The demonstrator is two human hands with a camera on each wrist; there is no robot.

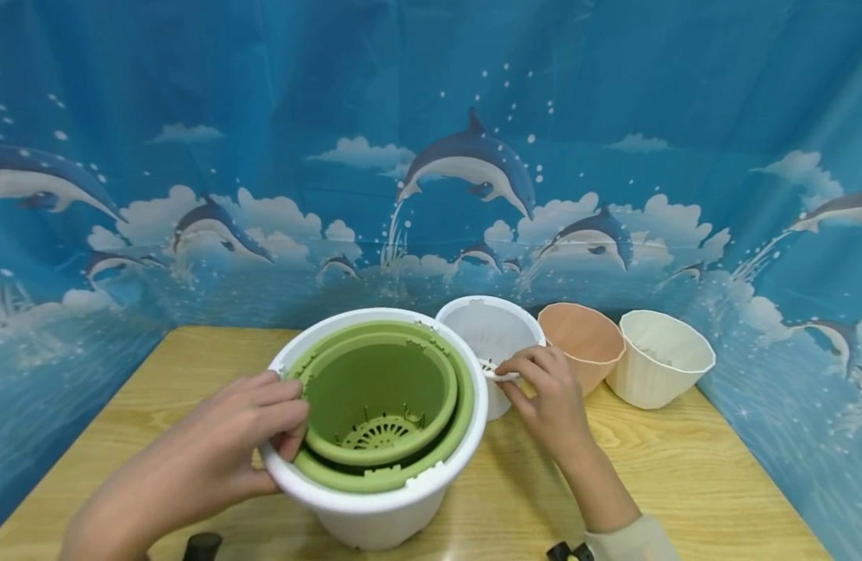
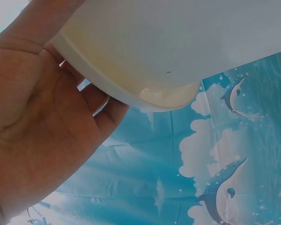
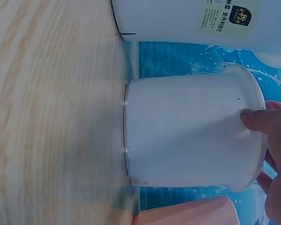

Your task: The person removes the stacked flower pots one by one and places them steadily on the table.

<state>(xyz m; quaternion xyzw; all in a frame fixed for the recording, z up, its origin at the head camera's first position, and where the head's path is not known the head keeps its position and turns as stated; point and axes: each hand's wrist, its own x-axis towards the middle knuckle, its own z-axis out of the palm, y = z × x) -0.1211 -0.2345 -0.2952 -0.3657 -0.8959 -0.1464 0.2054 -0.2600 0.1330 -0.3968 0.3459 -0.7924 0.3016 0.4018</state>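
At the left rim of a large white flowerpot (image 1: 385, 526), my left hand (image 1: 266, 421) holds on, fingers hooked over the edge. Two green flowerpots sit nested in it: an outer one (image 1: 347, 477) and an inner one (image 1: 375, 382) with a slotted bottom. In the left wrist view, the palm (image 2: 47, 112) lies beside the white pot's wall (image 2: 168, 42). My right hand (image 1: 549, 397) pinches the near rim of a smaller white flowerpot (image 1: 487, 331). The right wrist view has the thumb (image 3: 254, 121) on that pot's outer wall (image 3: 192, 131), which stands upright on the table.
An orange faceted pot (image 1: 581, 339) and a cream faceted pot (image 1: 655, 382) stand side by side at the right. The wooden table (image 1: 676, 475) backs onto a blue dolphin-print curtain (image 1: 298, 195). The large white pot carries a printed label (image 3: 229, 21). A dark object (image 1: 203, 545) shows at the front edge.
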